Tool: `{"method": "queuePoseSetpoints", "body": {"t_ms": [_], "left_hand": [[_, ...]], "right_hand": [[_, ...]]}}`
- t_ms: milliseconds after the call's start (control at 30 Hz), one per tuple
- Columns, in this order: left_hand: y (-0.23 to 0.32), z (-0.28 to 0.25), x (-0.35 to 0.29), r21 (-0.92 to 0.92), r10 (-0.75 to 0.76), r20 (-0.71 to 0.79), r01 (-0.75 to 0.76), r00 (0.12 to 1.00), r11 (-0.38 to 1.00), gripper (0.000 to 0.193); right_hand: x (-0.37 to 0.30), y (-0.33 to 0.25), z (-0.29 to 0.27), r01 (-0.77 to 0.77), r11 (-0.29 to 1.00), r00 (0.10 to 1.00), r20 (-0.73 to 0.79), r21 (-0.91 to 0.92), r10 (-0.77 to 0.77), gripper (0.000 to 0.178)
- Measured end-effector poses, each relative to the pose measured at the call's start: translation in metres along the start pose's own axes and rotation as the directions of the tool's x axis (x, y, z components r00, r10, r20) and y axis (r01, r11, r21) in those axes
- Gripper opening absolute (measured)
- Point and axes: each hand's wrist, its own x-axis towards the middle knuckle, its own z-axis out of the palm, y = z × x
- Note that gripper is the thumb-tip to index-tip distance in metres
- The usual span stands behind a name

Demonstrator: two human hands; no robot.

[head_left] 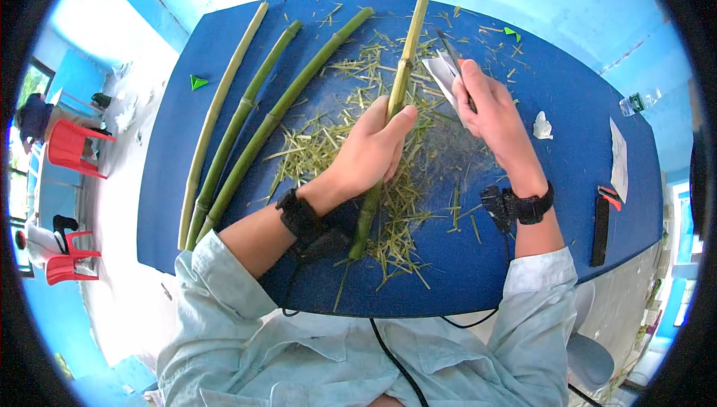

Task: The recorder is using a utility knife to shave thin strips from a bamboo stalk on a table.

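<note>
My left hand (366,145) is closed round the middle of a bamboo stalk (414,33). The stalk's far part is scraped pale yellow; its near end is still green-skinned. In my right hand (489,112) is a knife (449,47) with a narrow dark blade, just right of the stalk and apart from it. A folded white paper (442,77) is held along with the knife; the handle is hidden by my fingers. Under both hands, thin green-yellow shavings (321,142) are heaped on the blue table (168,183).
Left of the shavings lie two green bamboo stalks (291,97) (239,119) and a pale peeled stalk (224,119). At right are a crumpled tissue (542,126), a black bar (600,231), a red-black cutter (609,198), a paper sheet (618,159) and a clear bottle (633,104). Red chairs (71,145) stand beyond.
</note>
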Motion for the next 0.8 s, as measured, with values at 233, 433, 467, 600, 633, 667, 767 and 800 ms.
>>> {"method": "queuePoseSetpoints", "body": {"t_ms": [233,433,467,600,633,667,767,800], "left_hand": [[-0.005,-0.005,0.004,-0.054,0.036,0.019,-0.035,0.999,0.998,0.020],[-0.011,-0.008,0.003,-0.114,0.059,0.015,-0.057,0.998,0.992,0.016],[-0.012,-0.009,0.003,-0.117,0.064,0.013,-0.062,0.998,0.991,0.019],[-0.009,-0.008,0.004,-0.152,0.021,0.027,-0.017,0.999,0.988,0.023],[-0.008,-0.008,0.004,-0.150,0.029,0.033,-0.024,0.999,0.988,0.022],[-0.008,-0.008,0.003,-0.148,0.038,0.039,-0.032,0.999,0.989,0.021],[-0.008,-0.010,0.004,-0.076,0.074,0.058,-0.069,0.996,0.995,0.019],[-0.008,-0.008,0.004,-0.086,0.078,0.034,-0.075,0.996,0.994,0.020]], "right_hand": [[-0.002,0.009,-0.006,0.078,0.949,0.993,0.110,-0.304,-0.047,0.051],[-0.010,0.000,-0.001,0.166,0.845,0.976,0.206,-0.509,-0.068,0.049],[-0.009,0.002,0.000,0.179,0.831,0.974,0.212,-0.526,-0.076,0.049],[-0.008,0.009,-0.001,0.180,0.796,0.972,0.228,-0.578,-0.054,0.050],[-0.008,0.008,-0.001,0.182,0.798,0.970,0.236,-0.574,-0.051,0.050],[-0.008,0.007,0.000,0.184,0.801,0.968,0.244,-0.570,-0.048,0.050],[-0.009,0.005,0.001,0.187,0.800,0.968,0.244,-0.571,-0.052,0.050],[-0.009,0.006,0.001,0.185,0.798,0.970,0.239,-0.574,-0.053,0.050]]}}
